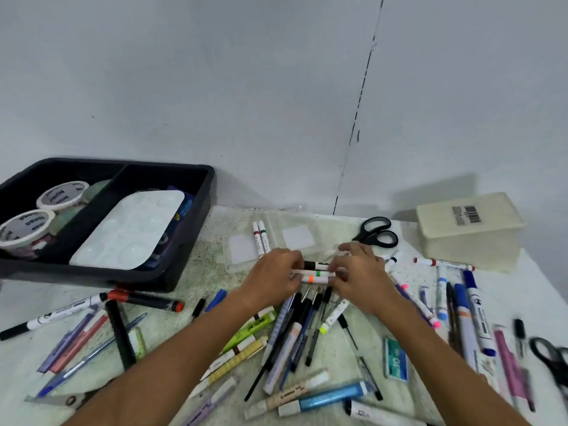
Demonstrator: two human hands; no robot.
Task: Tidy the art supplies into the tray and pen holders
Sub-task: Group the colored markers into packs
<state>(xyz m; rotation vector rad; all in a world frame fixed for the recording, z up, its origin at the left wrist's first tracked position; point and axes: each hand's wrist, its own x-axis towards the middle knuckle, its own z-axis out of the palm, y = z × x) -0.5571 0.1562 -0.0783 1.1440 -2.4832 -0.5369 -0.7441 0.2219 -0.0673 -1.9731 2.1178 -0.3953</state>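
My left hand (pixel 275 273) and my right hand (pixel 359 273) meet at the table's middle, both holding a small bundle of white markers (pixel 316 273) with black, green and orange bands between their fingertips. Just behind the hands lies a clear flat case (pixel 292 238) with two white markers (pixel 261 238) on it. The black two-compartment tray (pixel 172 272) stands at the left, holding tape rolls (pixel 26 227) and a white palette (pixel 129 230). Several loose pens and markers (pixel 295 333) cover the table in front of me.
Black scissors (pixel 376 233) lie behind my right hand, beside a cream lidded box (pixel 470 232). Another pair of scissors (pixel 553 361) sits at the right edge. Large markers (pixel 475 315) lie at the right, and a green-blue packet (pixel 396 358) lies nearer me. A white wall rises behind.
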